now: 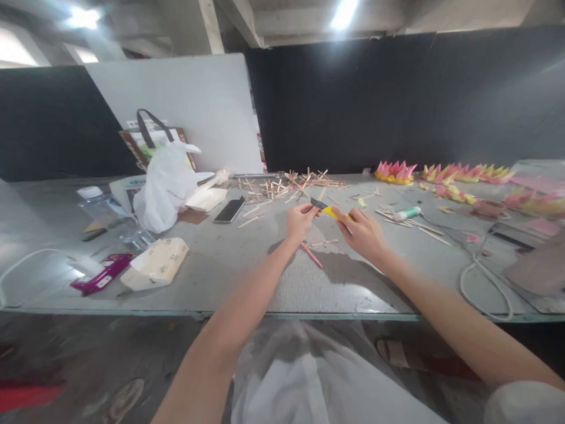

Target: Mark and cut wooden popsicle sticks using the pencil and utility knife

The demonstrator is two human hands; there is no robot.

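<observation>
Above the middle of the table, my left hand (302, 221) is closed in a pinch on a thin wooden stick (322, 192), most of which is hidden by the fingers and blade. My right hand (361, 230) grips a yellow utility knife (330, 211). Its dark blade points left and lies across the stick, close to my left fingertips. Below the hands, a pink stick (312, 255) and a short piece of wood (324, 242) lie on the table. Beyond the hands is a loose heap of wooden sticks (276, 188).
A phone (229, 210), plastic bag (161, 188), clear bottle (99, 203), paper box (155, 263) and purple packet (102, 274) lie left. Rightward are a glue stick (406, 214), a white cable (468, 281) and pink-yellow paper flowers (396, 172). The table's front edge (247, 315) is near me.
</observation>
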